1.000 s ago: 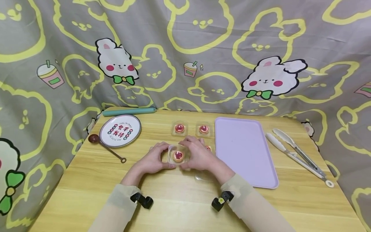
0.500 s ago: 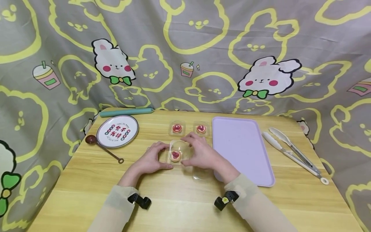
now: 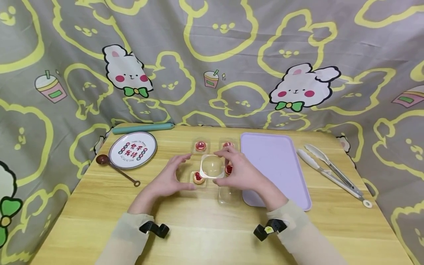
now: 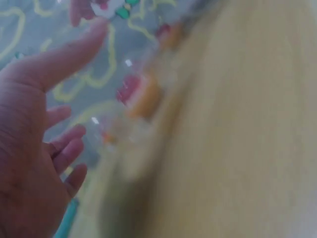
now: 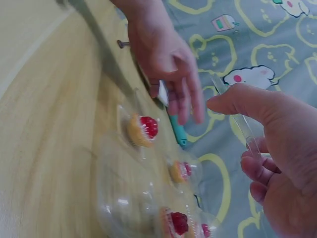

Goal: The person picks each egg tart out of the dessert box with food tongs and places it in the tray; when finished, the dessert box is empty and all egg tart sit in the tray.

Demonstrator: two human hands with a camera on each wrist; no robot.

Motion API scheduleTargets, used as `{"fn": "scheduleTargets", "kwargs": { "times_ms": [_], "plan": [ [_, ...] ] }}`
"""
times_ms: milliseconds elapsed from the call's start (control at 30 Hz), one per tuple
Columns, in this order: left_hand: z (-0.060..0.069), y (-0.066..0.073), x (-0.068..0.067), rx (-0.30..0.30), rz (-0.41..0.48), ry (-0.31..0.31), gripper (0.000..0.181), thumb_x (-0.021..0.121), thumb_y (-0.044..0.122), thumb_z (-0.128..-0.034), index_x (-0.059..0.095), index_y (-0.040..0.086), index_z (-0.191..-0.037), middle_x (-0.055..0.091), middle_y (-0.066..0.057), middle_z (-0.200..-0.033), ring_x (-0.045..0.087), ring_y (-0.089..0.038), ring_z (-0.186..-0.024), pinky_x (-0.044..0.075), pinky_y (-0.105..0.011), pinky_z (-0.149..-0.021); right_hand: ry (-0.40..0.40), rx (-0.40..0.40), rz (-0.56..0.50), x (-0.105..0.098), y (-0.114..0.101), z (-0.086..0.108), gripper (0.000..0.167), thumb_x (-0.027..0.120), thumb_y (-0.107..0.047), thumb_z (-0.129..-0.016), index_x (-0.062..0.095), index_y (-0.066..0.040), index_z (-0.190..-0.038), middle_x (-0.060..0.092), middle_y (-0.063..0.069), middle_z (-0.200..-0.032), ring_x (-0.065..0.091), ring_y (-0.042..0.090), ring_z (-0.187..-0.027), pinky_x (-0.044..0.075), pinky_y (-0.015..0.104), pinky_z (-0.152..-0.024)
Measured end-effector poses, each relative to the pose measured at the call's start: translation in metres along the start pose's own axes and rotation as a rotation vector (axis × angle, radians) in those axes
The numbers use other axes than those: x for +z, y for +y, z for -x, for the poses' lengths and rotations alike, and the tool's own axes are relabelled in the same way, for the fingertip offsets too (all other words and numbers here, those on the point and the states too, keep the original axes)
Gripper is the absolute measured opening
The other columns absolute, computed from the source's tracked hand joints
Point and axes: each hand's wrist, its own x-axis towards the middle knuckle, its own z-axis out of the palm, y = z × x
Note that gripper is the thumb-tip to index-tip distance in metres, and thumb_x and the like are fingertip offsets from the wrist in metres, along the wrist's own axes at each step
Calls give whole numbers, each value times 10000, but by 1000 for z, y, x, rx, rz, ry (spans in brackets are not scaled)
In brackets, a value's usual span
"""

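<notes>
My right grip (image 3: pixel 244 171) pinches the clear lid (image 3: pixel 212 166) at its edge; my left grip (image 3: pixel 168 179) spreads, empty. Uncovered tart (image 3: pixel 198 178) sits between them. If my pinch slackens, the lid could drop and smear it.

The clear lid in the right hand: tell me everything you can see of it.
The clear lid looks like thin, see-through plastic: square, with rounded corners, a flat rim and a round dome in the middle. The right hand pinches it at its right side, holding it up off the table; the left hand is apart from it. The head view shows its face, the right wrist view nearly its edge. It hangs beside an uncovered tart; its exact tilt is unclear.
</notes>
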Motion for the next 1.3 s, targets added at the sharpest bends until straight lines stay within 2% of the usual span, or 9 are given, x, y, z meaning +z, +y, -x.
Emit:
{"fn": "scheduleTargets", "kwargs": {
  "times_ms": [133,267,400,500,667,767,900,1100,1300],
  "plan": [
    [-8,27,1,133,65,16,978,950,308,-808,414,237,-1623,576,-68,-1478,534,-270,-1326,478,-568,-1024,33,-27,-22,-7,0,6,804,971,-275,-700,657,-52,-1406,586,54,-1173,606,278,-894,528,373,-727],
    [-15,51,7,196,141,-12,818,895,214,-877,486,216,-1586,703,-54,-1307,643,-200,-1163,531,-554,-913,62,-52,-69,-10,0,10,804,993,-228,-670,672,-59,-1388,616,52,-1148,598,198,-815,544,337,-688],
    [-18,63,14,179,196,-18,664,871,156,-901,593,129,-1502,756,-16,-1133,685,-170,-987,579,-517,-841,88,-65,-168,-10,1,14,819,998,-147,-669,661,-55,-1409,635,7,-1048,590,152,-731,535,322,-627],
    [-19,67,18,154,242,5,638,872,118,-894,614,80,-1477,752,-8,-1071,681,-202,-891,594,-451,-787,105,-65,-320,-8,5,18,809,983,-66,-711,631,-8,-1437,680,18,-982,595,148,-657,525,308,-582],
    [-20,68,20,119,299,31,662,877,94,-883,605,70,-1485,748,-109,-1078,667,-245,-873,583,-372,-757,114,-76,-606,-4,16,26,730,881,89,-802,577,63,-1465,733,230,-987,678,156,-694,581,258,-659],
    [-20,69,21,109,326,14,666,867,82,-891,594,88,-1499,758,-112,-1126,696,-230,-931,598,-395,-805,97,-88,-692,-4,19,30,675,804,147,-849,552,90,-1472,706,336,-1030,717,155,-769,608,261,-729],
    [-19,69,23,132,383,-24,697,827,20,-912,538,85,-1543,743,-146,-1234,731,-221,-1031,613,-422,-910,86,-101,-723,-5,23,34,634,740,166,-897,530,91,-1490,691,374,-1065,730,166,-805,632,286,-738],
    [-18,68,25,162,470,-54,762,729,-48,-970,409,146,-1634,713,-187,-1308,754,-266,-1064,614,-397,-929,102,-95,-705,-7,25,38,713,704,141,-943,433,9,-1590,702,350,-1125,742,409,-963,641,404,-840],
    [-16,69,25,173,406,-30,535,660,15,-1039,516,59,-1553,732,-112,-1298,744,-243,-1107,634,-438,-870,92,-55,-617,-8,23,41,468,655,89,-999,568,88,-1458,759,236,-1124,725,466,-1037,624,363,-901]
  ]
}}
